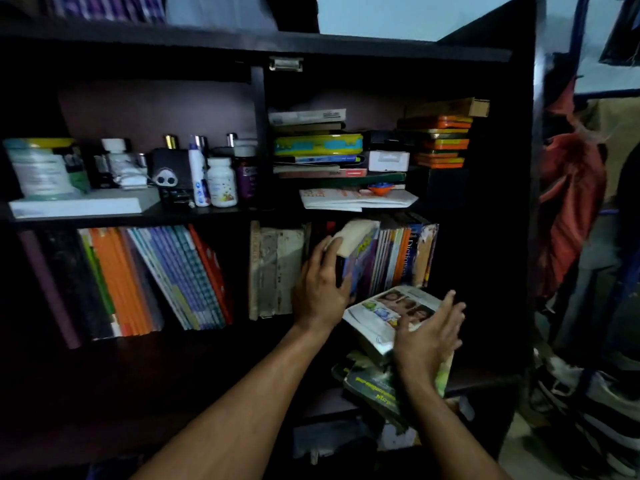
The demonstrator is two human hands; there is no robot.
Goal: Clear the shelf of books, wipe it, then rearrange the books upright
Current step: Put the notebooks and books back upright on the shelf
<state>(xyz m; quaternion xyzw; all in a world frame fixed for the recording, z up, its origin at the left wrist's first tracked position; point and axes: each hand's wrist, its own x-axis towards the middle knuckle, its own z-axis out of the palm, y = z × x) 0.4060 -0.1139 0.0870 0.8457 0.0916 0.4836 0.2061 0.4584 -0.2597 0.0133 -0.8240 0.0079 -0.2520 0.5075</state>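
The left hand (320, 289) gripped the thick purple-covered book (356, 254), tilted toward one o'clock; the right hand (427, 336), fingers spread, rested on the glossy white paperback (381, 317) at four o'clock.

Shelf unit (207, 216): dark wood-look board, matt. Metal catch (286, 64) at 12 o'clock, dull shine. Bottles (222, 181) at 10 o'clock: white plastic, smooth, slight gloss. Worn book spines (273, 268) at centre: paper, rough, peeling. Photo-cover book (384, 317) at 4 o'clock: glossy paper. Orange cloth (571, 188) at 3 o'clock, matt, creased.
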